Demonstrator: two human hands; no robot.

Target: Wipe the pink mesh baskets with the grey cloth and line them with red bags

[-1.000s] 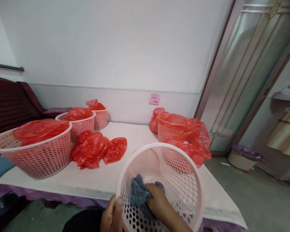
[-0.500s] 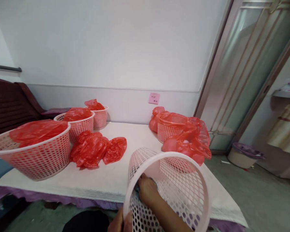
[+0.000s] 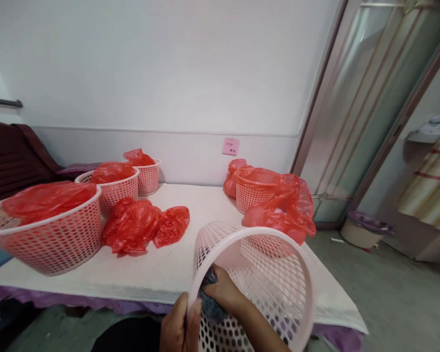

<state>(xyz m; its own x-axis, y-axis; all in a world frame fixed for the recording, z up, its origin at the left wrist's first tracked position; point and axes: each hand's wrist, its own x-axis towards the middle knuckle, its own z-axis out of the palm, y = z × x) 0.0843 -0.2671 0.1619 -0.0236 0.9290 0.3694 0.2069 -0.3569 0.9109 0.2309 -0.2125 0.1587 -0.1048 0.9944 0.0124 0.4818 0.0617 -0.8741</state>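
A pale pink mesh plastic basket (image 3: pixel 308 288) lies tilted on its side at the table's front edge, its mouth towards me. My left hand (image 3: pixel 179 322) grips the rim at the lower left, thumb on the inner side. Reaching in through the mouth, my right hand (image 3: pixel 225 291) is closed on a dark grey-blue cloth (image 3: pixel 210 303) and presses it to the left inner wall. Part of the cloth is hidden by the hand.
To the left stand three pink baskets (image 3: pixel 66 244) holding red plastic bags; crumpled red bags (image 3: pixel 135 227) lie beside them. A bagged basket (image 3: pixel 253 195) and more red bags (image 3: pixel 278 217) are at the right. A lined bin (image 3: pixel 363 232) stands on the floor.
My right hand has shifted slightly along the inner wall, and more of the cloth shows now. The left hand sits a little higher on the rim. The view has turned slightly.
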